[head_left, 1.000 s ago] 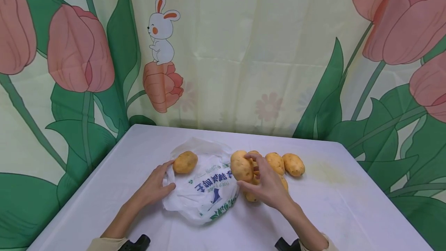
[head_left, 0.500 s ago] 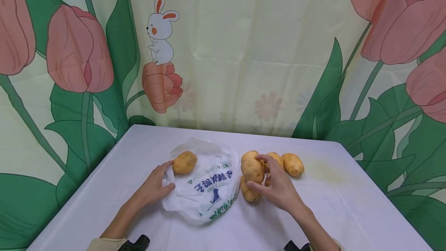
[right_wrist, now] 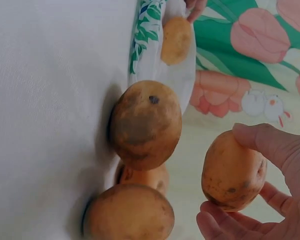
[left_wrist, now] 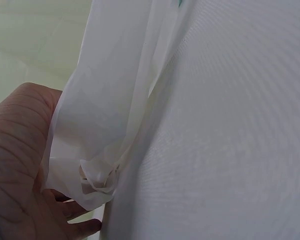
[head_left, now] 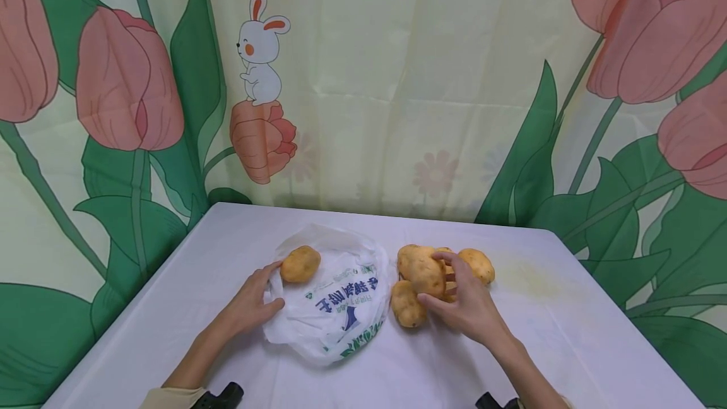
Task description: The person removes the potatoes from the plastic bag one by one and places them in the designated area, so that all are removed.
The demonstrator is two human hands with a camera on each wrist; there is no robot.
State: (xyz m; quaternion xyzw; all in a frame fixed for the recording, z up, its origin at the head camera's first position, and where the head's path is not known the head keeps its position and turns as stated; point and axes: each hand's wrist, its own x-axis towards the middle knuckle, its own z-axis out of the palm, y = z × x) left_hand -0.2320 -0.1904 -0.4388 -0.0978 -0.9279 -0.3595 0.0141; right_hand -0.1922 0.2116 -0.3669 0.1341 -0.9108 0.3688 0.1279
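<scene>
A potato [head_left: 427,275] is held between the thumb and fingers of my right hand [head_left: 468,305]; the right wrist view shows this held potato [right_wrist: 232,172] raised off the table. Under and around it lie several more potatoes [head_left: 407,305], partly hidden by the hand. To their left a white plastic bag [head_left: 335,327] with blue and green print lies spread out. One potato [head_left: 300,264] rests at the bag's upper left. My left hand [head_left: 250,305] grips the bag's left edge; in the left wrist view the thin plastic [left_wrist: 100,100] covers part of its fingers.
A white cloth covers the table [head_left: 568,346]. One potato [head_left: 478,265] sits at the right end of the group. Behind the table hangs a curtain [head_left: 375,144] printed with tulips and a rabbit.
My right hand has moved to the right with the potato, from beside the bag's edge to over the group. The left hand and the bag have stayed nearly in place.
</scene>
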